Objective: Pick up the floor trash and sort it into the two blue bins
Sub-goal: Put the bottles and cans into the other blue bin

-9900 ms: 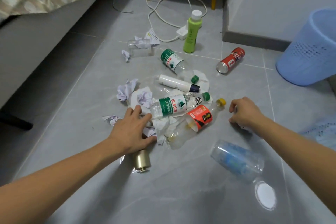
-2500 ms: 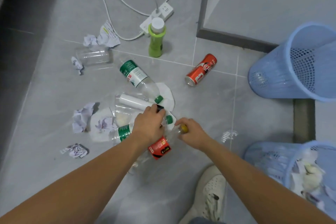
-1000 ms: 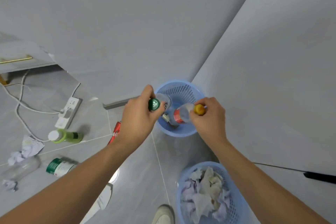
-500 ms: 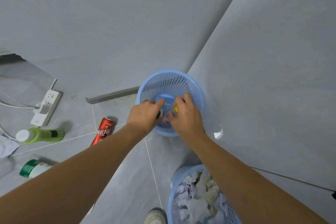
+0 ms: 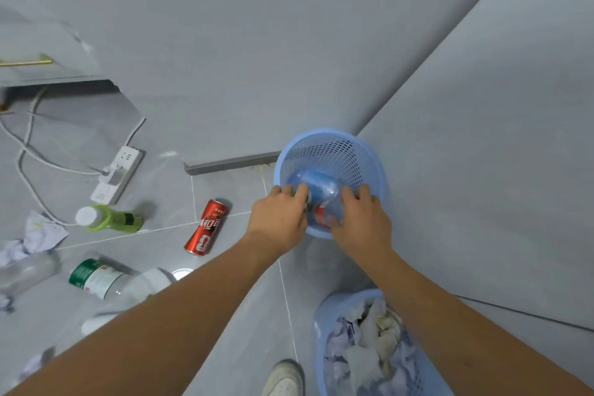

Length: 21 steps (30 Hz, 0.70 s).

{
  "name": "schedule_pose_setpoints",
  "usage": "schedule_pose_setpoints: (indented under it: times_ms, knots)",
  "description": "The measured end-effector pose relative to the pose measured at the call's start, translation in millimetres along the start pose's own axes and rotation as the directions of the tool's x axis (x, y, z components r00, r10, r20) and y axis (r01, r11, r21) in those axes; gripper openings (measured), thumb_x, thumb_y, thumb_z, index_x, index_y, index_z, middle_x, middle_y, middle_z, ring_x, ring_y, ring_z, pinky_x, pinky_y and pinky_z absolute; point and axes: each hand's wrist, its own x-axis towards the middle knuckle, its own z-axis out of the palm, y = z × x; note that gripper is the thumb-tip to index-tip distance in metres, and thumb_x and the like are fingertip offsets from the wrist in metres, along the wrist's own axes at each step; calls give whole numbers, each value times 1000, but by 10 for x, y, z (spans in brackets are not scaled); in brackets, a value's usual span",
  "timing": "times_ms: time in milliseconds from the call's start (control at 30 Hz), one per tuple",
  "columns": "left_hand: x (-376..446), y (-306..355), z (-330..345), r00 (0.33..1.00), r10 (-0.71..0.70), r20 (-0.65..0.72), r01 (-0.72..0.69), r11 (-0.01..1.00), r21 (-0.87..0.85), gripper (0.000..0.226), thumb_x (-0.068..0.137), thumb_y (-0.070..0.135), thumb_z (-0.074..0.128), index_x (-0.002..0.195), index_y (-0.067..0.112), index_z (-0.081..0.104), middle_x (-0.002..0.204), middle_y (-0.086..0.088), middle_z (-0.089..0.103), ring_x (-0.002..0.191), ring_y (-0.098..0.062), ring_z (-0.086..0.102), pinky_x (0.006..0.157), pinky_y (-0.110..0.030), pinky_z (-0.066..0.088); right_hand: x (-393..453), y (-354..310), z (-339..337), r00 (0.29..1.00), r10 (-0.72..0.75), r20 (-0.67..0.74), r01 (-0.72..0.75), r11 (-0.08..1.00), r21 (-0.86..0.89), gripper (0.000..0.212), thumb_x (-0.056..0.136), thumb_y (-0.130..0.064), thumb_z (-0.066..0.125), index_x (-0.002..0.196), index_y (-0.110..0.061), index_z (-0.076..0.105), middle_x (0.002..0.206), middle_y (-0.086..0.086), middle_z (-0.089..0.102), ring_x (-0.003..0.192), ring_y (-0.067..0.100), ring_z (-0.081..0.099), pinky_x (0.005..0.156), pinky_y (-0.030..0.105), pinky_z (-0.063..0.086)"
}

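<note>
My left hand [image 5: 279,217] and my right hand [image 5: 361,220] are side by side over the near rim of the far blue bin [image 5: 369,151], which stands in the wall corner. The left fingers curl over the neck of a clear bottle whose cap is hidden. My right thumb and fingers hold the red-labelled bottle [image 5: 321,216], which is low inside the bin. A clear bluish container [image 5: 313,185] lies in the bin beneath them. The near blue bin [image 5: 321,315] is full of crumpled paper [image 5: 363,347].
On the floor to the left lie a red can [image 5: 205,228], a green bottle [image 5: 109,218], a green-labelled water bottle [image 5: 96,278], a clear bottle [image 5: 25,270] and crumpled paper [image 5: 41,231]. A power strip [image 5: 117,175] with cables lies behind. My shoe [image 5: 284,379] is by the near bin.
Both hands lifted a bottle each off the floor pile, carried them to the far bin and lowered them into it. Over the last half second the hands spread slightly apart.
</note>
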Motion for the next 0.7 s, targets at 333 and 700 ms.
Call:
schedule_pose_setpoints:
  times_ms: [333,700]
  knots:
    - [-1703,-1111,19,977,-206,62,210,975,-74,30,97,39,43,121,21,48,120,-3,58,112,-27,54,70,-37,46,-1102,-1356,301,883,-452,-129,466,879,106,24,72,-12,63,95,-15,60,99,5,53,94,31,53,79,43,44]
    - [-4286,-2774,1086,777,-573,260,605,794,-61,42,97,39,44,136,24,45,122,1,57,114,-22,54,69,-36,50,-2044,-3132,1925,744,-451,493,385,892,234,51,88,-34,67,134,-26,47,128,0,44,117,26,50,90,39,51]
